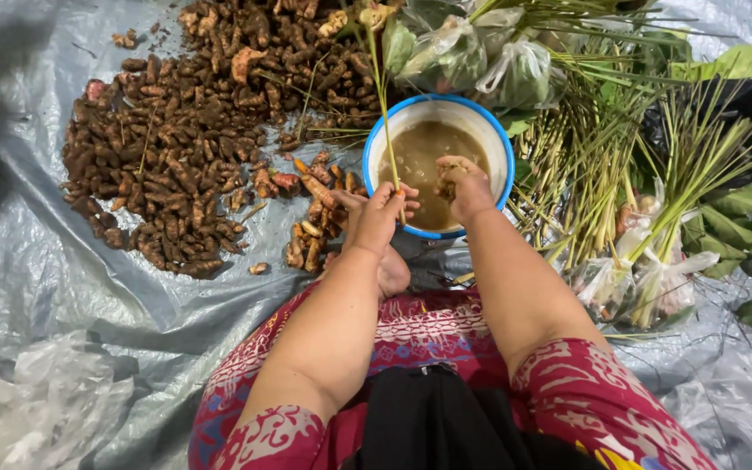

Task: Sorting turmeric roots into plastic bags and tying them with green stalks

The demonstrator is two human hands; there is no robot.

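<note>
1. my left hand [382, 213] fingers pinched on thin green stalk [382, 96], upright beside the bowl [500, 139].
2. right hand [463, 184] closed on a muddy root over the bowl.
3. stalk looks light, bendy; grip low. root likely slippery.

Blue-rimmed white bowl [498, 139] of murky brown water [428, 157]; brown and orange roots [176, 165] on grey tarp [28, 261]; green stalks [594, 148]; red patterned cloth [419, 331].

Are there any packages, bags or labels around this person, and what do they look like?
Clear plastic bags of green leaves: behind the basin, knotted, bulging.
Clear plastic bags around stalk bundles: right of the right arm, crumpled, whitish.
Crumpled clear plastic bag: lower left on the tarp.
No labels, signs or screens.
</note>
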